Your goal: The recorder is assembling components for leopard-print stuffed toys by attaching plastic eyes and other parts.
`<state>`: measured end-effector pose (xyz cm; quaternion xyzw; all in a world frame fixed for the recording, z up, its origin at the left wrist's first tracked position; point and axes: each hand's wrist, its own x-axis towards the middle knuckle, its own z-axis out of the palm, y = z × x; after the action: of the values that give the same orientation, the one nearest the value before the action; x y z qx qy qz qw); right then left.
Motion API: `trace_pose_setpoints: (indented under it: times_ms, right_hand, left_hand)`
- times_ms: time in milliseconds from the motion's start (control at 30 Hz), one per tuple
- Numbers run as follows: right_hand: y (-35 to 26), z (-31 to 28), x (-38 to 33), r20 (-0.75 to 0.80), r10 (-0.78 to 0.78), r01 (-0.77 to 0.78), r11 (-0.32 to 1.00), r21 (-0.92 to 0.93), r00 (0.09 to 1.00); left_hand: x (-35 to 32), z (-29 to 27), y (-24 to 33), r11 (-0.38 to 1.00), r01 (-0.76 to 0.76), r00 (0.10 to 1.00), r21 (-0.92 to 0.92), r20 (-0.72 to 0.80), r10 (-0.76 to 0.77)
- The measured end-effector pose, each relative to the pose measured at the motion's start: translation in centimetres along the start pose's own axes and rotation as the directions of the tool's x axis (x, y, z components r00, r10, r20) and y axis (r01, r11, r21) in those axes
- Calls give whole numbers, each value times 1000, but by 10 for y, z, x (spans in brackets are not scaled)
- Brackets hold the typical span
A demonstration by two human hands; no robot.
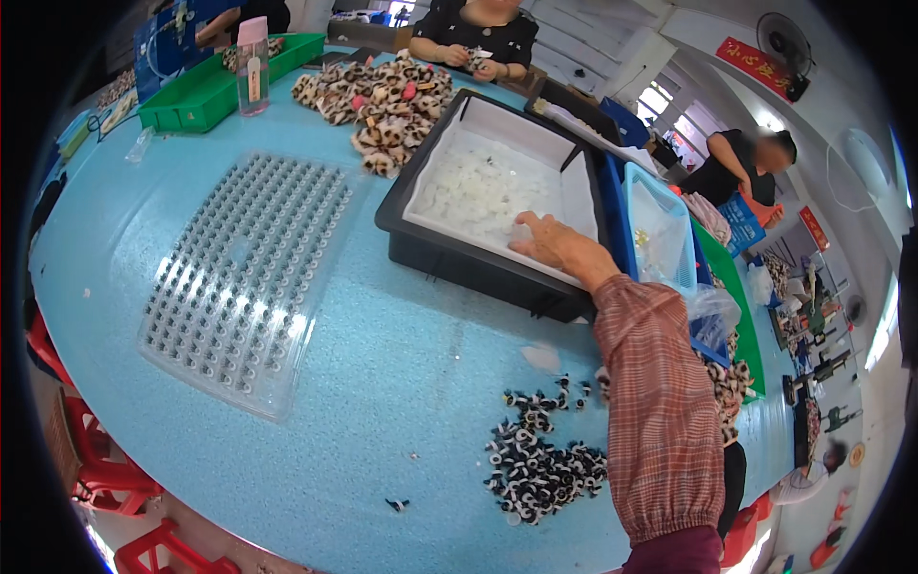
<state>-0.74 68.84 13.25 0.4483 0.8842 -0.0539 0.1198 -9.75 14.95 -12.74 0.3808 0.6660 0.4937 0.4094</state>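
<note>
My right hand (pixel 559 247) reaches into a black bin (pixel 459 277) lined with white, its arm in a checked sleeve. Its fingers are bent toward each other over a spread of small whitish, translucent pieces (pixel 469 191). Something pale shows at the fingertips, too small to make out. My left hand is out of view. Left of the bin lies a clear plastic tray (pixel 239 258) with rows of small dark-and-white parts in its cups. A heap of small black-and-white parts (pixel 540 469) sits on the blue table (pixel 382 421) beside my right sleeve.
Behind the bin rises a pile of spotted plush pieces (pixel 382 100). A bottle with a pink cap (pixel 253 72) stands beside a green tray (pixel 191 105). At right are a light-blue basket (pixel 660 230) and a green bin (pixel 736 297). Across the table, a person (pixel 473 43) handles a small piece.
</note>
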Motion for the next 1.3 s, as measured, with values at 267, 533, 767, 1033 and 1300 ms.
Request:
trace_pose_setpoints:
  times_ms: [267,533,767,1033,1300]
  right_hand:
    - [-8,0,5,41,-294,289,952,96,955]
    - [-52,-2,34,-121,-468,481,866,136,875]
    - [-87,-27,27,5,-367,346,882,320,930]
    - [-93,-18,25,21,-402,374,869,323,915]
    - [-86,-5,29,-71,-446,432,798,420,892]
  left_hand:
    - [-5,-1,-22,998,13,1000,-54,-6,-13]
    - [-16,-2,-36,996,-3,998,-93,-63,-3]
    - [-23,-4,-44,995,-22,995,-102,-102,11]
    - [-30,-7,-48,996,-32,989,-80,-148,20]
    - [-35,-8,-52,996,-58,983,-62,-177,47]
